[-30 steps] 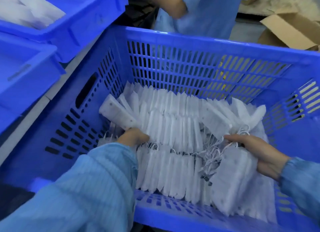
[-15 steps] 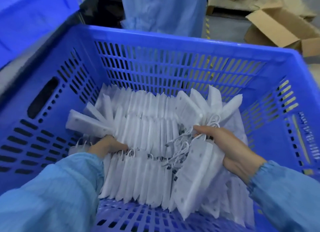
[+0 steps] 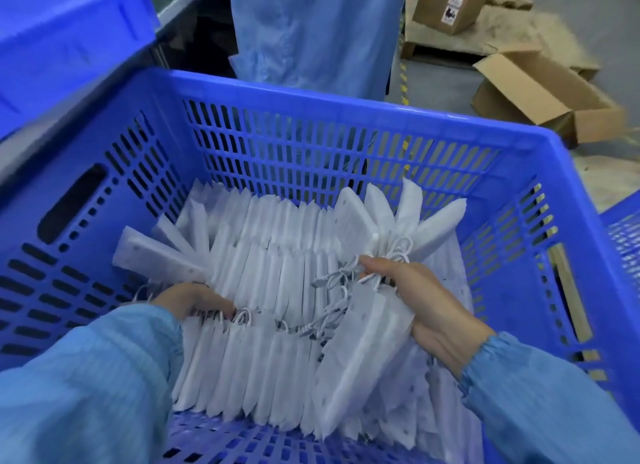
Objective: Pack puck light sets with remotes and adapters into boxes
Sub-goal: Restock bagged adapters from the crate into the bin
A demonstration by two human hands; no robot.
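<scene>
Since a second ago the right hand [image 3: 426, 304] has come leftward from the right side of the crate [image 3: 311, 117] toward its middle, bringing a bunch of white foam pouches [image 3: 360, 352] with it, and the view has swung so that the blue bins [image 3: 62, 47] at far left now show less. The left hand [image 3: 194, 300] has stayed low at the near-left of the pouch rows [image 3: 270, 255]. The right hand grips the bunch where its white cords [image 3: 332, 280] gather: the fingers curl round the top of the pouches, pressed together, the thumb hidden behind them. The held pouches hang with their long axis slanting from the hand at far right down toward the near left, lower ends pointing at the crate floor; more pouches fan up and away behind the hand, tips pointing far and right. The left hand's fingers are curled down into the cords between the two rows; whether they pinch a cord or only rest there cannot be told. One pouch [image 3: 156, 255] beside that hand lies tilted, its long axis running left and far from the rows. The rest stand on edge in two rows across the crate, long axes running near to far. Beyond the crate stands a person in a blue coat [image 3: 311, 30], and open cartons [image 3: 540, 92] lie on the floor at far right.
</scene>
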